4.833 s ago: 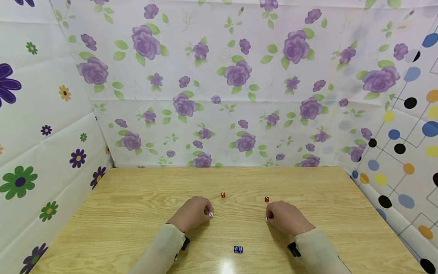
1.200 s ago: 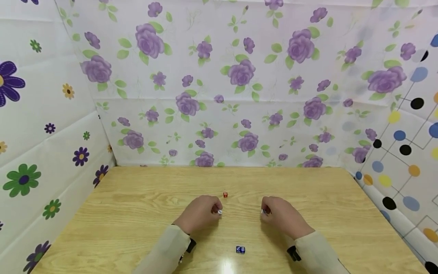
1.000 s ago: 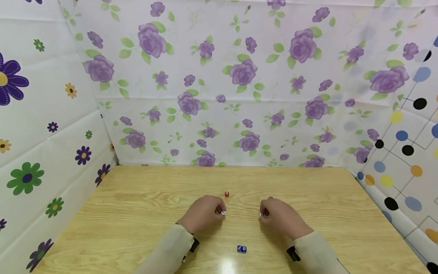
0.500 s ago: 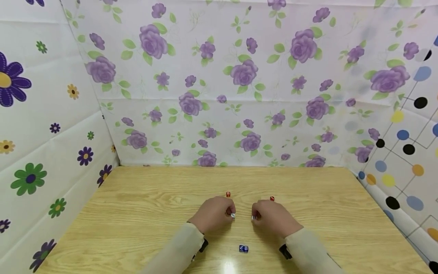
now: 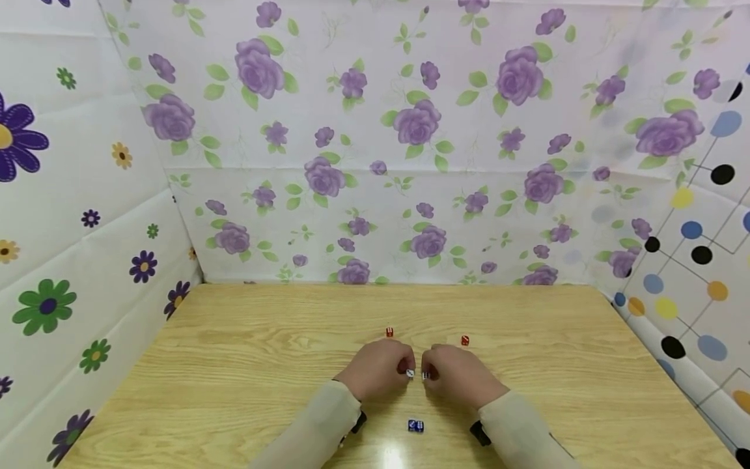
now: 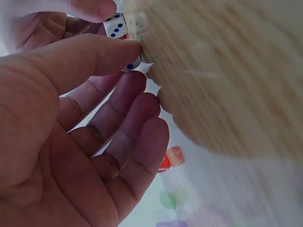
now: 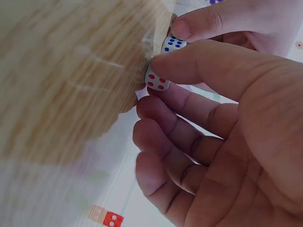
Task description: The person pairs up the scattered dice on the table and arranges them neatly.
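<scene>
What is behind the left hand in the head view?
Beyond the left hand, a red die sits on the wood-grain table, a floral cloth farther back. What the hand covers cannot be seen.

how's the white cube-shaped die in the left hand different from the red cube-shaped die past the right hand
Colour: the white cube-shaped die shows blue pips, while the red cube-shaped die shows white ones. State: the left hand pinches the white die; the red die rests untouched on the light wood-grain table. Both are small cubes marked with pips.
</scene>
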`<action>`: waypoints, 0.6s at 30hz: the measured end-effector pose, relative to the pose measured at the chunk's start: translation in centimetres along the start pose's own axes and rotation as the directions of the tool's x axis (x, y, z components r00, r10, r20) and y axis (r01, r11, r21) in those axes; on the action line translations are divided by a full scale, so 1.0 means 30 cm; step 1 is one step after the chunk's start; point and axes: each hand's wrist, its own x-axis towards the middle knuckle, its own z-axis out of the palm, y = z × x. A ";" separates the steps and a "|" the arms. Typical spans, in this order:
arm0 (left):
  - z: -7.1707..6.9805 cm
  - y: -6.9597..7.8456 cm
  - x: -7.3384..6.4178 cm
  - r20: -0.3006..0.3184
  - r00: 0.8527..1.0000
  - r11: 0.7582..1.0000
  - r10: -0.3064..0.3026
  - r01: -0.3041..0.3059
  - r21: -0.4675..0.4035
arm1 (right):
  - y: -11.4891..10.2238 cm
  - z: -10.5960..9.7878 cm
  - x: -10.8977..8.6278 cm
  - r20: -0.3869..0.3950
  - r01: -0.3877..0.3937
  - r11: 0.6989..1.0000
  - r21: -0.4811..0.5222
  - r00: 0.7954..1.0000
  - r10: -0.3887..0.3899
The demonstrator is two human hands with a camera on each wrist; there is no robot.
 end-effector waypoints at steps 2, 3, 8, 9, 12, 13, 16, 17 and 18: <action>0.001 0.003 0.002 0.005 1.000 1.000 -0.002 0.002 -0.005 | 0.006 -0.001 -0.003 0.010 -0.021 1.000 0.012 1.000 0.021; -0.001 0.005 0.001 0.008 1.000 1.000 -0.006 0.006 -0.008 | 0.008 -0.003 -0.005 0.013 -0.031 0.999 0.020 0.999 0.031; -0.012 0.008 -0.008 0.009 0.999 0.999 -0.037 0.037 -0.022 | 0.016 -0.007 -0.013 0.016 -0.058 0.998 0.025 0.998 0.058; -0.016 0.009 -0.008 0.009 0.999 0.999 -0.044 0.044 -0.025 | 0.017 -0.007 -0.014 0.012 -0.056 0.998 0.023 0.998 0.056; -0.020 0.011 -0.010 0.006 0.998 0.998 -0.055 0.055 -0.027 | 0.011 -0.008 -0.015 0.012 -0.048 0.999 0.020 0.999 0.047; -0.019 0.012 -0.008 0.009 0.998 0.998 -0.057 0.058 -0.029 | 0.010 -0.007 -0.014 0.011 -0.044 0.999 0.017 0.999 0.044; -0.013 0.014 -0.002 0.013 0.998 0.998 -0.062 0.062 -0.024 | 0.008 -0.004 -0.009 0.009 -0.030 0.999 0.014 0.999 0.030; -0.010 0.015 0.000 0.014 0.998 0.998 -0.064 0.064 -0.024 | 0.008 -0.001 -0.007 0.007 -0.027 1.000 0.013 1.000 0.027; -0.009 0.016 0.001 0.012 0.998 0.998 -0.065 0.065 -0.023 | 0.007 0.001 -0.004 0.005 -0.020 1.000 0.013 1.000 0.020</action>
